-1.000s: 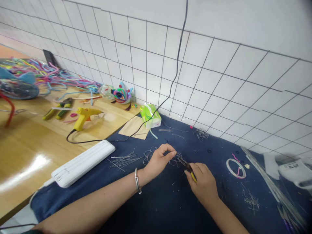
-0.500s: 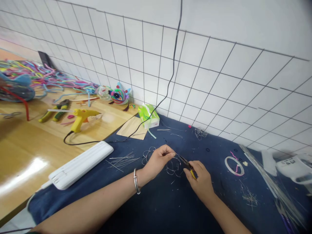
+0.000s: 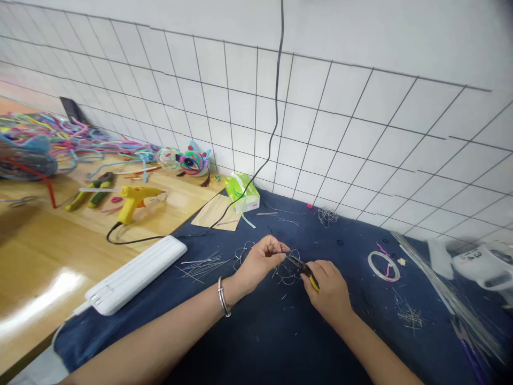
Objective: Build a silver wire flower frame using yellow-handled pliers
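My left hand (image 3: 262, 260), with a silver bangle at the wrist, pinches a thin wire (image 3: 284, 251) between thumb and fingertips. My right hand (image 3: 329, 287) is closed around needle-nose pliers (image 3: 306, 271) with yellow grips. The jaws of the pliers point left and reach the wire at my left fingertips; whether they are clamped on it I cannot tell. Loops of bent wire (image 3: 286, 277) lie on the dark blue cloth (image 3: 256, 342) just below and behind the pliers' tip. More wire loops (image 3: 241, 251) show behind my left hand.
Left of my hands are straight wire pieces (image 3: 203, 266), a white power strip (image 3: 138, 274) and a yellow glue gun (image 3: 131, 202). A tissue pack (image 3: 242, 192) stands by the wall. On the right are a tape roll (image 3: 371, 262), wire scraps (image 3: 409, 315) and long wires (image 3: 449, 299).
My right hand and the pliers have shifted slightly left, bringing the jaws nearer my left fingertips. The whole view has moved a little.
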A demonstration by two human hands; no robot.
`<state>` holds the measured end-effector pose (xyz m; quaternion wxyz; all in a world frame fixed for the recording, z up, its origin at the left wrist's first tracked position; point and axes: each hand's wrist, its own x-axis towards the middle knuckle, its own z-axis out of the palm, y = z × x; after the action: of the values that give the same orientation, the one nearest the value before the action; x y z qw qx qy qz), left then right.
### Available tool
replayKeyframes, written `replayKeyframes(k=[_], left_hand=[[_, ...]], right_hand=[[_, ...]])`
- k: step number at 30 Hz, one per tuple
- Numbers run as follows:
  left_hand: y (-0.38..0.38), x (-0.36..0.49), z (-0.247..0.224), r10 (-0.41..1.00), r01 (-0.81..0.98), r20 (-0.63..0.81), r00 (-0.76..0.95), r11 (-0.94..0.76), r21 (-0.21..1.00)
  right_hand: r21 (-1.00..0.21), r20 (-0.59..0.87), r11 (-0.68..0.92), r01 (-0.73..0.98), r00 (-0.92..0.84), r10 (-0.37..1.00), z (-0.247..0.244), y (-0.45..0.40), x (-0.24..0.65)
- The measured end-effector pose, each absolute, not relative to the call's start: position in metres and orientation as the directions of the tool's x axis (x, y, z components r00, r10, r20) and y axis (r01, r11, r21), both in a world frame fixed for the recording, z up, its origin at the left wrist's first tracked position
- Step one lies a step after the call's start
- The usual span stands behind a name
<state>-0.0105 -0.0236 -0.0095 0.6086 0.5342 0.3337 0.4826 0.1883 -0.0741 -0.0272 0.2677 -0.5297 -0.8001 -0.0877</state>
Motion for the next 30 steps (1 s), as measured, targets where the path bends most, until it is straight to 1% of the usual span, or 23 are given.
replayKeyframes(k=[6,12,17,23,26,30], left_hand=[[-0.021,-0.011,-0.013,0.922,-0.196,0.104,0.372,-0.032,0.98],[-0.017,-0.013,-0.018,0.914,-0.1,0.076,0.399,-0.039,0.994],[-0.011,-0.016,-0.021,0.928,-0.053,0.05,0.369,-0.033,0.998],[-0.005,-0.016,-0.026,0.949,-0.041,-0.003,0.316,0.017,0.999],[-0.005,-0.016,-0.027,0.954,-0.014,0.03,0.298,-0.027,1.0],[-0.008,-0.016,-0.023,0.949,0.083,0.123,0.291,-0.153,0.985]], right_hand=[[-0.149,0.527,0.427,0.892,-0.294,0.798,-0.028,-0.074,0.188],[-0.148,0.514,0.431,0.89,-0.304,0.802,-0.028,-0.075,0.189],[-0.129,0.497,0.427,0.895,-0.314,0.809,-0.028,-0.074,0.19],[-0.101,0.478,0.433,0.896,-0.338,0.811,-0.027,-0.073,0.191],[-0.101,0.482,0.435,0.895,-0.338,0.809,-0.026,-0.073,0.191],[-0.093,0.484,0.425,0.901,-0.332,0.81,-0.025,-0.073,0.19]])
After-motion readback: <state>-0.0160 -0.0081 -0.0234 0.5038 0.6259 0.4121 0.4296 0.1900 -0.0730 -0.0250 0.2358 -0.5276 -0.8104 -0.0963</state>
